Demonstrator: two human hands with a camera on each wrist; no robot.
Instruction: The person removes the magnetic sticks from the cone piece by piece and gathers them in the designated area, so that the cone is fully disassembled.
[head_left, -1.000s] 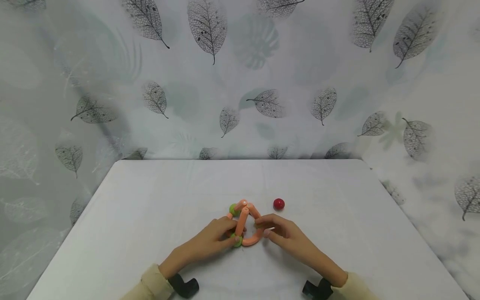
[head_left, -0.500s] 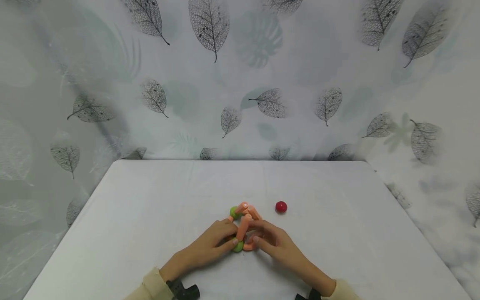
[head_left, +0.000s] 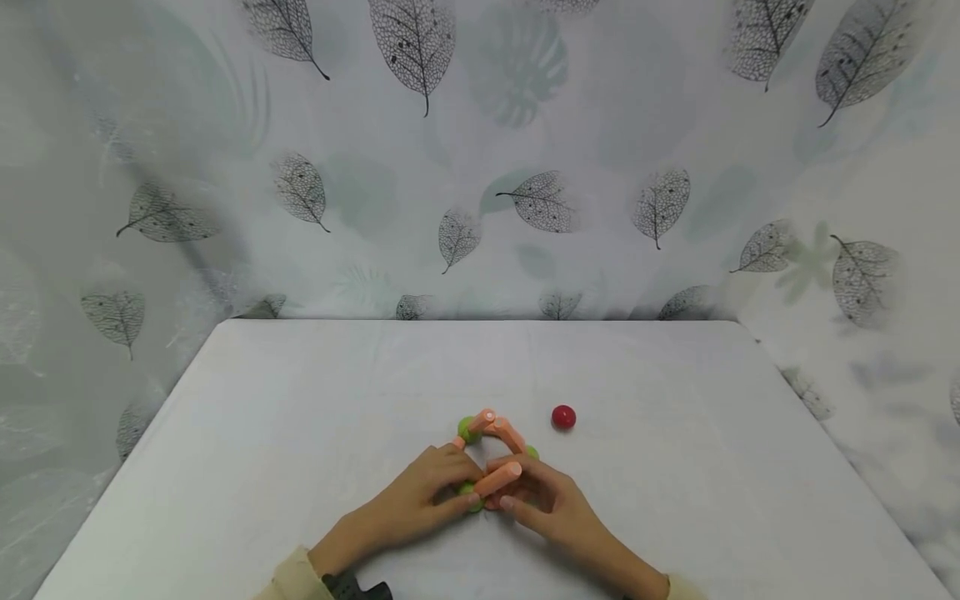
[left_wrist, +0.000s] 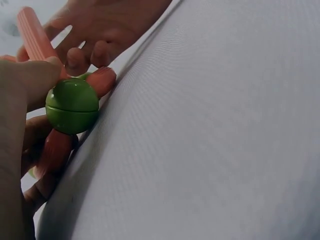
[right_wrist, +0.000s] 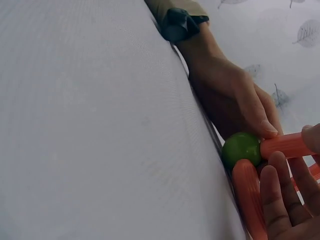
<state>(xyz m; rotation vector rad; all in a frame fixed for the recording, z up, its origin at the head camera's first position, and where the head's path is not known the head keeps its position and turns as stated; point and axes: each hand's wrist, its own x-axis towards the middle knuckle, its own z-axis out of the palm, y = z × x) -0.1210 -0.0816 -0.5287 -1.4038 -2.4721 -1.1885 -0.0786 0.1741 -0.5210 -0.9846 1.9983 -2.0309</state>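
A ring-like frame of orange grooved rods and green balls, like a magnetic building toy, lies on the white table. My left hand (head_left: 423, 497) grips its near left corner at a green ball (left_wrist: 72, 106), with the thumb by the ball and the fingers round a rod behind it. From that ball one orange rod (head_left: 498, 479) slants up to the right. Its free end sits between the thumb and fingers of my right hand (head_left: 551, 504). Two other rods (head_left: 510, 436) meet at a raised point at the back. Much of the near side is hidden by my hands.
A single red ball (head_left: 563, 417) lies on the table behind and to the right of the frame. The white table (head_left: 315, 375) ends at a leaf-patterned curtain (head_left: 360, 250) at the back and sides.
My right hand has moved left from the ring's right side onto the near rod. That rod has tipped away from the raised point, from steeply upright to slanting right. My left hand stays at the corner.
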